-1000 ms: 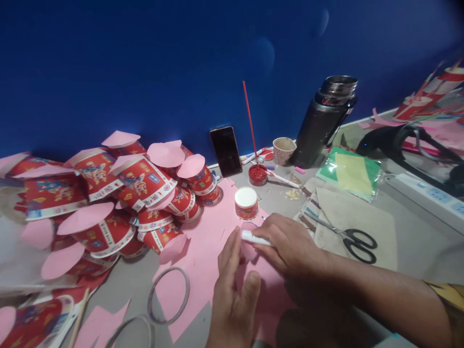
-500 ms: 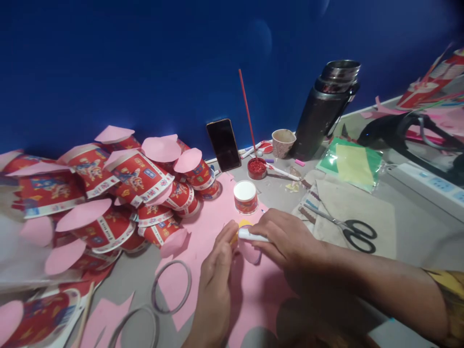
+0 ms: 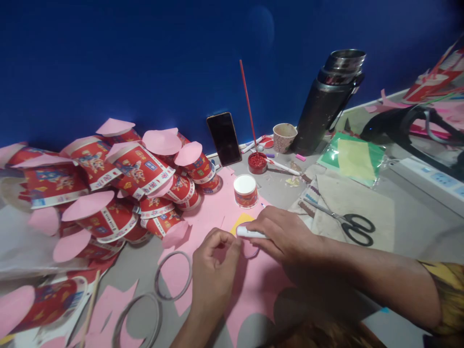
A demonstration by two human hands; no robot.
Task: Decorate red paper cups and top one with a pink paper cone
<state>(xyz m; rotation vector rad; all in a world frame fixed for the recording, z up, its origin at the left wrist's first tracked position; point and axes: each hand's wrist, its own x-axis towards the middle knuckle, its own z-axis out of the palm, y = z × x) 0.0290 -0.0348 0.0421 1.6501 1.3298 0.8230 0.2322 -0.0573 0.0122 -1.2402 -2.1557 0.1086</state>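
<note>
My right hand (image 3: pixel 286 234) is closed round a white tool (image 3: pixel 250 233), which looks like a stapler or glue pen, over a small pink paper piece (image 3: pixel 250 250). A yellow paper piece (image 3: pixel 242 221) shows beside its tip. My left hand (image 3: pixel 215 261) has its thumb and fingertips pressed together at the left of the tool; what they pinch, if anything, is too small to name. Under both hands lies a large pink sheet (image 3: pixel 206 220) with rounded cutouts. Just beyond the hands stands a short red paper cup with a white top (image 3: pixel 245 191).
Red cups with pink paper discs (image 3: pixel 141 169) are piled at left. Grey rings (image 3: pixel 174 275) lie at front left. Behind are a phone (image 3: pixel 224 139), a red pot (image 3: pixel 257 163) and a black flask (image 3: pixel 328 101). Scissors (image 3: pixel 353 223) and a power strip (image 3: pixel 431 181) lie at right.
My left hand has drawn slightly back to the left, its fingers now curled into a pinch. The white tool stays in my right hand, and the view has shifted slightly.
</note>
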